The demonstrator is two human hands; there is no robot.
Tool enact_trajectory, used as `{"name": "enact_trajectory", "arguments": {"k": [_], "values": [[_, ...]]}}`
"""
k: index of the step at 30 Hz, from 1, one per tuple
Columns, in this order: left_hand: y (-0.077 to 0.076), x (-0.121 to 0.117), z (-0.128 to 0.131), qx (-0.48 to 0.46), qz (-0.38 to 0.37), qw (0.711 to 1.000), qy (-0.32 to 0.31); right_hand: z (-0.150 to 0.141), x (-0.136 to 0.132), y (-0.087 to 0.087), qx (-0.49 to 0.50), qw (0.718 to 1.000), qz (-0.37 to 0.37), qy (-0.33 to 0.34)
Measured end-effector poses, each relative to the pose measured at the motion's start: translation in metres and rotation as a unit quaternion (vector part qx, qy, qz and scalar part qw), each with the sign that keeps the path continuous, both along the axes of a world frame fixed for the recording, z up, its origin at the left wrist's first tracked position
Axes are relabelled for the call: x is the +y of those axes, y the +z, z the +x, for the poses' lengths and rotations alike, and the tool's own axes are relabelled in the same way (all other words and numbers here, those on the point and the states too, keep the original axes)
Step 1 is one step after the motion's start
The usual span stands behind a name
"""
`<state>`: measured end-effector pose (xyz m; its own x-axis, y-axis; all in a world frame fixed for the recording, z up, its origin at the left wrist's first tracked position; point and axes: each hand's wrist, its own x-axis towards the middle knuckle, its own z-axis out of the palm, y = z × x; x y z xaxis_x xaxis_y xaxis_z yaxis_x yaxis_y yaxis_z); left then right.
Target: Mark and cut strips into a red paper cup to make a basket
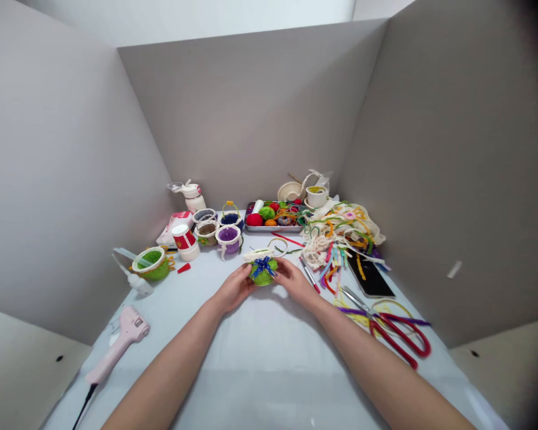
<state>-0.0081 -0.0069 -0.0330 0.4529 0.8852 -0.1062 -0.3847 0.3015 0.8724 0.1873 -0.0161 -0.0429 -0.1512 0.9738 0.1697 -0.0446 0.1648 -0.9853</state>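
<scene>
Between my two hands is a small green yarn basket [263, 276] with a white rim and a blue ribbon bow [263, 264] on its front. My left hand [237, 288] grips its left side, fingers curled round it. On the other side, my right hand [295, 279] closes on the basket near the bow. The basket is upright, low over the white table or resting on it; I cannot tell which. Just behind it lies a thin pale hoop [278, 246]. A marker [309, 275] with a red end lies right of my right hand.
Left stand a pink glue gun [124, 341], a glue bottle [138, 284], a green basket [152, 267] and several small yarn baskets [228, 239]. A tray [273, 229] of yarn balls is at the back. Rightward lie a yarn heap [341, 230], a phone [373, 278] and red-handled scissors [388, 325].
</scene>
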Motion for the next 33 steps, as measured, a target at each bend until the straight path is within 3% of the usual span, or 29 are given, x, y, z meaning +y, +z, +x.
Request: {"name": "enact_trajectory", "arguments": {"k": [5, 14, 19, 24, 29, 33], "values": [[-0.001, 0.010, -0.006, 0.153, 0.162, 0.969, 0.104, 0.001, 0.001, -0.001, -0.003, 1.000, 0.002, -0.013], [0.002, 0.017, -0.024, 0.234, 0.189, 0.938, 0.170, 0.002, 0.001, -0.005, -0.060, 0.997, 0.010, -0.056], [0.017, 0.003, -0.023, 0.305, 0.211, 0.890, 0.266, 0.008, 0.003, 0.002, -0.083, 0.985, 0.031, -0.147], [0.027, -0.007, -0.005, 0.385, 0.199, 0.871, 0.230, 0.008, 0.011, 0.019, -0.112, 0.979, 0.027, -0.169], [0.030, 0.013, -0.001, 0.434, 0.170, 0.864, 0.192, 0.007, 0.027, 0.039, -0.188, 0.970, 0.015, -0.155], [0.029, 0.029, -0.003, 0.458, 0.174, 0.851, 0.187, 0.004, 0.037, 0.045, -0.242, 0.960, 0.014, -0.141]]}}
